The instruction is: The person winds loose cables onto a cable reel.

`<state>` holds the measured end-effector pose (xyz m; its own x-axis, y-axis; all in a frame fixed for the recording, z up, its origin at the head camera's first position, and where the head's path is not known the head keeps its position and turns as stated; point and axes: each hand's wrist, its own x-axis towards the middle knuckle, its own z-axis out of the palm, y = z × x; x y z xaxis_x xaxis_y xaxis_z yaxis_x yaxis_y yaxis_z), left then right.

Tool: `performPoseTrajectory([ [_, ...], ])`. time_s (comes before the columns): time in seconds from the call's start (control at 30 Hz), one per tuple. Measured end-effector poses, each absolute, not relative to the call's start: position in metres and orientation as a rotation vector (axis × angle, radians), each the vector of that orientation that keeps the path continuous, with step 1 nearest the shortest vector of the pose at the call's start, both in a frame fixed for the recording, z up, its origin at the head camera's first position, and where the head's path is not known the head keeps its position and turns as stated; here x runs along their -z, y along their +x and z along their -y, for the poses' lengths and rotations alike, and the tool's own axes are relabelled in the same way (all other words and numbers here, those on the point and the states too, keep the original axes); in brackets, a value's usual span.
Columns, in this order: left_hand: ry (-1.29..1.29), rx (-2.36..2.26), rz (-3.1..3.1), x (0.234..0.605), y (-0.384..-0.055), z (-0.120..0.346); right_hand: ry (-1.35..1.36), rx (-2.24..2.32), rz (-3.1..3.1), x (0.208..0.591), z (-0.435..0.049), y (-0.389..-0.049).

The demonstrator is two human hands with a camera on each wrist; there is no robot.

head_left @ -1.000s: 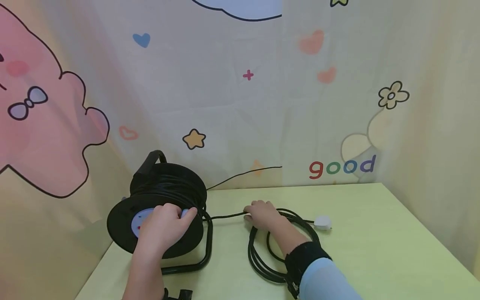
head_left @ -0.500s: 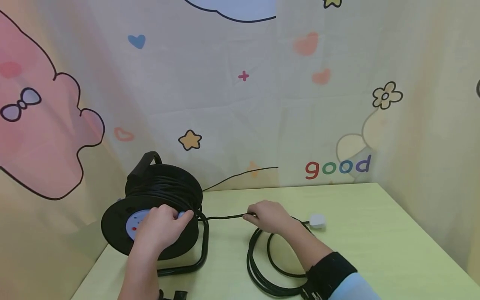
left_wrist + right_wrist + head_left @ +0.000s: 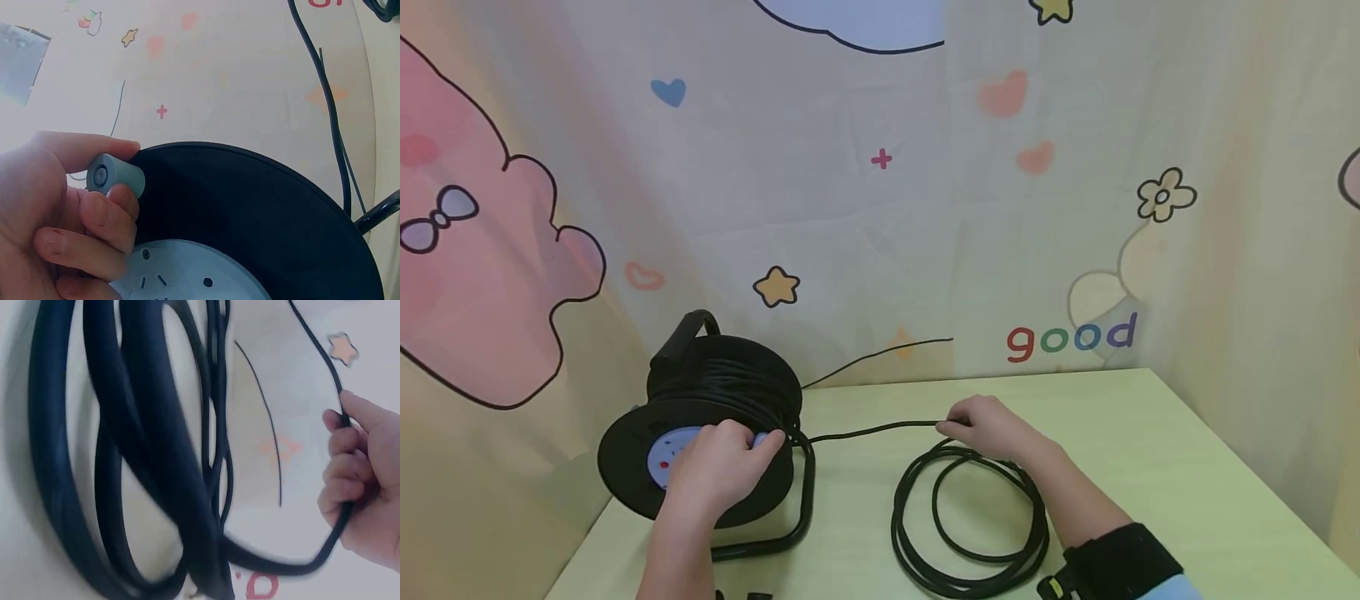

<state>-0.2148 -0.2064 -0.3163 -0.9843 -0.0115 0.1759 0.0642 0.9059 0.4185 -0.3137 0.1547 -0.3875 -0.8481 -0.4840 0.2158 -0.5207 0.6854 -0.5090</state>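
The black cable reel (image 3: 707, 412) stands at the left of the pale yellow-green table (image 3: 1135, 467), a drum between two broad smooth discs, wound with dark, ridged turns of cord. Its front disc faces the person and leans a little upward and to the left, so the drum's long axis runs from near left to far right. A glossy bent-tube frame (image 3: 808, 492) curves round its right side, and a chunky grip handle (image 3: 688, 337) rises at the back. The round blue-white socket panel (image 3: 662, 454) sits in the disc, partly covered by the left hand (image 3: 718, 462), whose fingers curl round a short, pale blue, tapered knob (image 3: 115, 174) with a recessed round end. From the reel, a thin matt black cable (image 3: 880, 430) runs nearly level rightward to the right hand (image 3: 992, 429), whose fingers are closed around it. Just below that hand, a loose coil (image 3: 897, 517) of the same cord lies flat in overlapping rings. From the right wrist, the nearest strands are too blurred for me to say quite how they cross. Behind hangs a creased pale sheet (image 3: 880, 233) printed with hearts and stars.
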Motion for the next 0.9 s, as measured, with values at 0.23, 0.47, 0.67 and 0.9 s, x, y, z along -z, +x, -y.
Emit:
performPoseTrajectory([
  [0.23, -0.065, 0.665, 2.868, 0.313, -0.216, 0.206, 0.712, -1.162, 2.857, 0.382, -0.19, -0.305],
  [0.47, -0.032, 0.675, 2.902, 0.311, -0.214, 0.206, 0.619, -1.176, 2.79, 0.385, -0.202, -0.295],
  [0.67, -0.054, 0.527, 3.018, 0.311, -0.211, 0.207, 0.55, -1.17, 2.699, 0.391, -0.199, -0.294],
  [0.9, -0.056, 0.56, 3.033, 0.311, -0.209, 0.209, 0.492, -1.189, 2.65, 0.392, -0.197, -0.293],
])
